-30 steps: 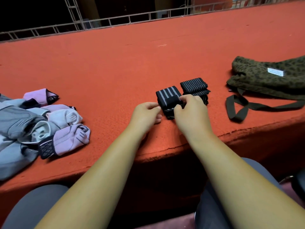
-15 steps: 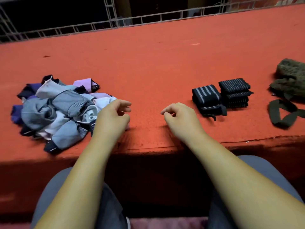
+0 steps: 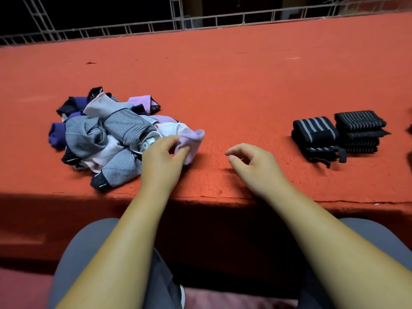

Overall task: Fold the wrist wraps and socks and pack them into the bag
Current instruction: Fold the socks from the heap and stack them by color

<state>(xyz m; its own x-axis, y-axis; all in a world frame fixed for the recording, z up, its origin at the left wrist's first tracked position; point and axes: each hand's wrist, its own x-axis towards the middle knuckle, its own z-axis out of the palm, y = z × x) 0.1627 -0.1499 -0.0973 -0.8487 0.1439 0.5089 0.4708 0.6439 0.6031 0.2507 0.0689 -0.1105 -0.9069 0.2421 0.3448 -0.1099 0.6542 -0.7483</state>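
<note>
A heap of socks (image 3: 107, 137) in grey, purple, lilac and white lies at the left on the red surface (image 3: 234, 85). My left hand (image 3: 162, 159) is at the heap's right edge and pinches a lilac sock (image 3: 191, 139) between thumb and fingers. My right hand (image 3: 254, 163) hovers over the surface near the front edge, fingers loosely curled and holding nothing. Two folded black striped wrist wraps sit at the right: one (image 3: 315, 137) with broad grey stripes, another (image 3: 360, 130) with thin stripes just right of it. Only a dark sliver of the bag shows at the right border.
The red surface's front edge (image 3: 223, 197) runs just below my hands, with my grey-clad knees under it. A metal lattice rail (image 3: 200, 21) borders the far side, with darkness beyond.
Both hands left the wrist wraps and moved left. My left hand reached the sock heap and now pinches the lilac sock. The view swung left, putting the bag almost out of frame.
</note>
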